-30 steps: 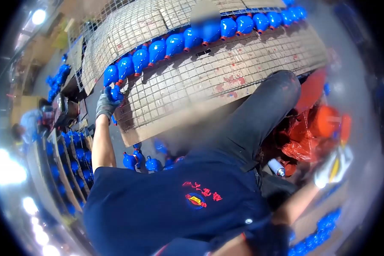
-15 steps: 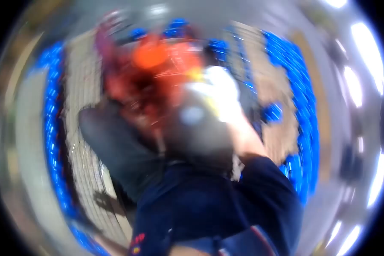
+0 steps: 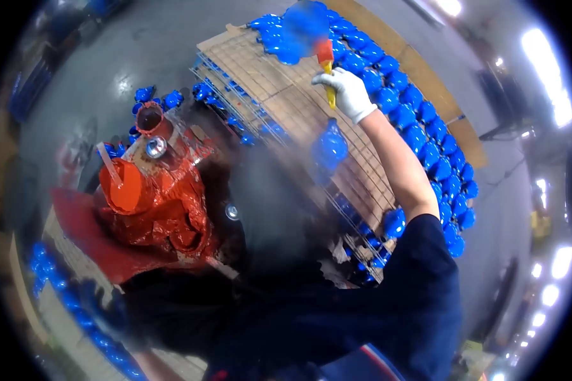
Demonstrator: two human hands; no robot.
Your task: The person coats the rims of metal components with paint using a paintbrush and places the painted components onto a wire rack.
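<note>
In a white glove, my right hand (image 3: 346, 92) is closed around the yellow handle of a paintbrush (image 3: 325, 57) with a red head. The arm stretches out over a rack, and the brush head is beside a blurred blue piece (image 3: 305, 25); I cannot tell whether they touch. At the lower left, my left hand (image 3: 105, 311) is dark and dim near a row of blue pieces, its fingers unclear. A tub of orange-red paint (image 3: 124, 187) with a pale stick stands on a paint-covered stand (image 3: 184, 209) left of my knees.
Glossy blue rounded parts (image 3: 413, 136) line the right side of the cardboard-covered wire rack (image 3: 286, 82). More blue parts (image 3: 63, 286) lie in a row at the left. A red-coated can (image 3: 150, 118) and a shiny metal knob (image 3: 156, 147) are behind the paint tub.
The view has swung and sharpened. My right hand has gone from beside the red paint area out over the rack, where the brush now shows clearly.
</note>
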